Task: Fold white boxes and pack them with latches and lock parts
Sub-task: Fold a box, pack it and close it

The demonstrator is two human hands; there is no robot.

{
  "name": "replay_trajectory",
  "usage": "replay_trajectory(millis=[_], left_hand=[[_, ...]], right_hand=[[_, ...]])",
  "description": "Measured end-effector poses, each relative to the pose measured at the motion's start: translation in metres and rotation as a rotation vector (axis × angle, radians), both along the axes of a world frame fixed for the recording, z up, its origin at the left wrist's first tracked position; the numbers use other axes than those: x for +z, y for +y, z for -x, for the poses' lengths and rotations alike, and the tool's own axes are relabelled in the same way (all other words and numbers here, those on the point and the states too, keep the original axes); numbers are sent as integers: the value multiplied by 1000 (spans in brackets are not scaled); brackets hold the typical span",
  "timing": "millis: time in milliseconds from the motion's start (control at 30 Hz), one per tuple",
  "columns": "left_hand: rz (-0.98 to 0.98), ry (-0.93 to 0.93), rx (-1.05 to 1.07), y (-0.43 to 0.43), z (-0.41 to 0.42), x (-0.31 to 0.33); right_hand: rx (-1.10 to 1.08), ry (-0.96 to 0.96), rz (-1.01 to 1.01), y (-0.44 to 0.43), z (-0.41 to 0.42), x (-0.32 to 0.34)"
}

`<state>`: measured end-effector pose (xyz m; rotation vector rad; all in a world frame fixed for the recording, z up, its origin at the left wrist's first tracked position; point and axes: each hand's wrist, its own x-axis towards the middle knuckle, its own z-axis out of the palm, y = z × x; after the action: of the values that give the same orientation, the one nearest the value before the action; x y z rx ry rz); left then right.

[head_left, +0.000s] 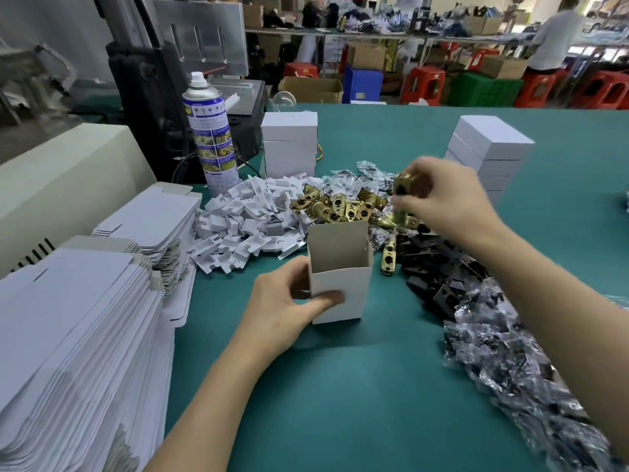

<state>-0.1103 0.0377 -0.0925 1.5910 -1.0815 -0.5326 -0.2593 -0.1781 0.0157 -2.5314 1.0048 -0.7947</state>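
- The left hand grips the white box. Its thumb lies across the front face and its other fingers curl behind the left wall.
- The white box stands upright on the green table, just right of the left palm. Its top is open, the rear flap is raised, and grey card shows inside.
- The right hand is held off the table, beyond the box and to the right of the left hand. Its fingers are closed round a brass latch.
- Motion blur smears this area. The latch seems to be held near one end, but the exact hold cannot be read.
- The heap of latches lies below and to the left of the right hand. One loose latch lies just beside the right wall of the box.
- Black plates are piled beneath the right wrist and forearm.
- Clear bags of dark parts run along the forearm towards the elbow.
- White plastic inserts lie in a pile beyond the left hand, touching the heap of latches.
- Flat box blanks are stacked to the left of the left forearm, with a second stack behind the first.
- A spray can stands upright far beyond the left hand.
- Closed boxes are stacked to the right of the can.
- A taller column of closed boxes rises just behind the right hand.
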Motion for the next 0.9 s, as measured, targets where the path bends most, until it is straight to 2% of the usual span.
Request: replay_trajectory(millis=[100, 133, 200, 300, 433, 733, 900], left_hand=[[2, 21, 2, -1, 1, 0], [1, 30, 2, -1, 1, 0], [4, 35, 1, -2, 1, -1], [16, 45, -4, -1, 2, -1], [16, 36, -4, -1, 1, -1], [18, -1, -35, -1, -2, -2], [17, 8, -58, -1, -4, -1]], right_hand=[[299, -431, -376, 25, 17, 24], [406, -524, -462, 35, 21, 28], [552, -589, -551, 52, 24, 31], [564, -481, -519, 66, 20, 26], [407, -254, -274, 67, 14, 11], [432, -96, -47, 78, 4, 2], [394, 84, 34, 70, 6, 3]])
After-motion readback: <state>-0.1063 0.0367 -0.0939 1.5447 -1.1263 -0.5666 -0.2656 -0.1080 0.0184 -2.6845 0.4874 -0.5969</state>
